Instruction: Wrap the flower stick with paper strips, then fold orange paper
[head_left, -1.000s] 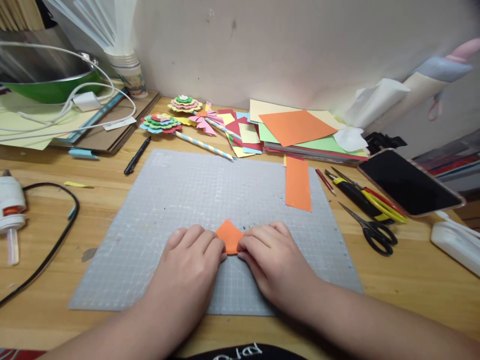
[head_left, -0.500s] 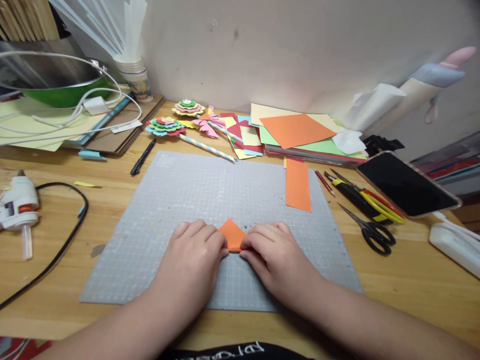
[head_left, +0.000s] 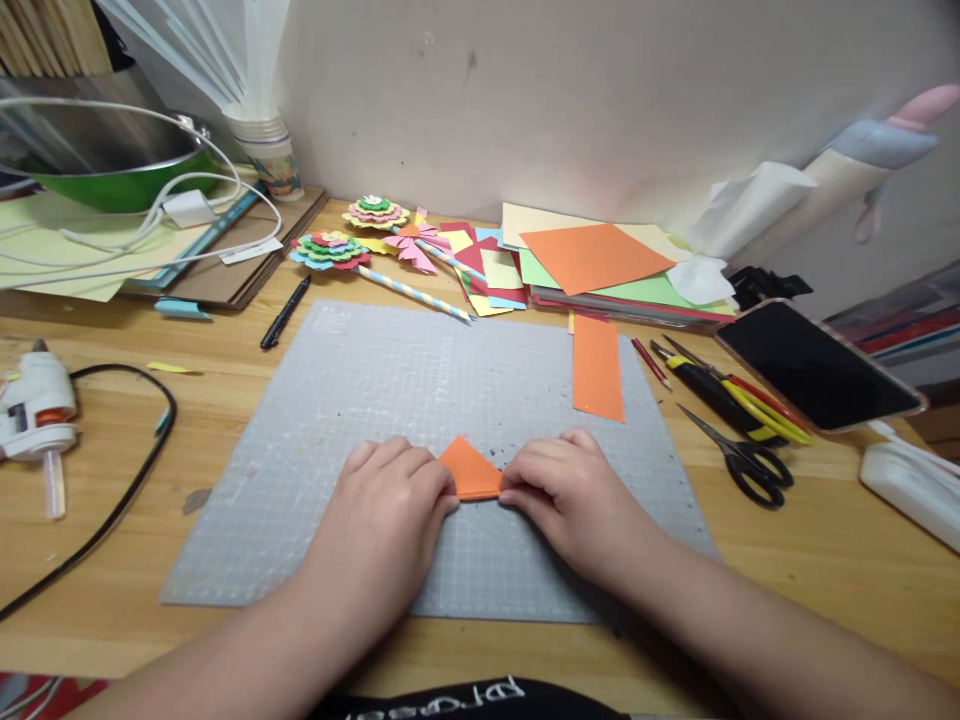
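Note:
A small folded orange paper [head_left: 471,470] lies on the grey cutting mat [head_left: 375,390], its point facing away from me. My left hand [head_left: 382,510] presses its fingertips on the paper's left edge, fingers curled together. My right hand [head_left: 574,495] pinches the paper's right edge against the mat. Most of the paper is hidden under both hands.
An orange paper strip [head_left: 597,366] lies on the mat's far right. Black scissors [head_left: 742,462], a yellow cutter [head_left: 720,395] and a phone [head_left: 814,365] sit to the right. Coloured paper sheets [head_left: 592,260], paper flowers [head_left: 330,248], a black pen [head_left: 285,312] and a glue gun [head_left: 37,405] lie around.
My right hand has slid a little to the right along the paper's lower edge, uncovering more of the orange paper. My left hand has stayed in place.

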